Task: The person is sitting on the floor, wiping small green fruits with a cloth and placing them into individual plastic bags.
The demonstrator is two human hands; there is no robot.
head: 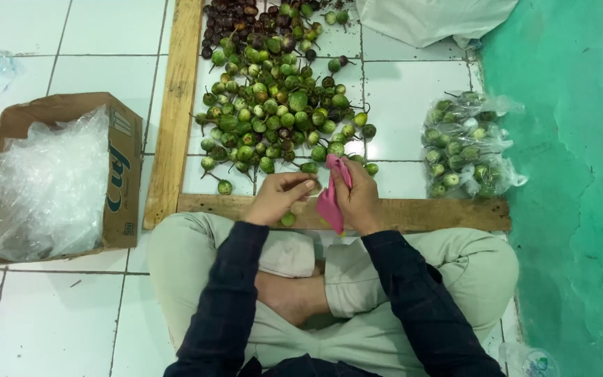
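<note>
Left hand (pixel 280 195) pinched a small green fruit (pixel 313 186); right hand (pixel 359 199) gripped a pink cloth (pixel 331 199). Best to rub gently, turning it.

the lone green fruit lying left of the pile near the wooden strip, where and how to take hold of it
Pinch the lone green fruit around its round body from above. It lies apart from the pile on bare tile, so fingers fit on both sides; its thin stalk looks too slight to grip. The left hand is nearer.
</note>
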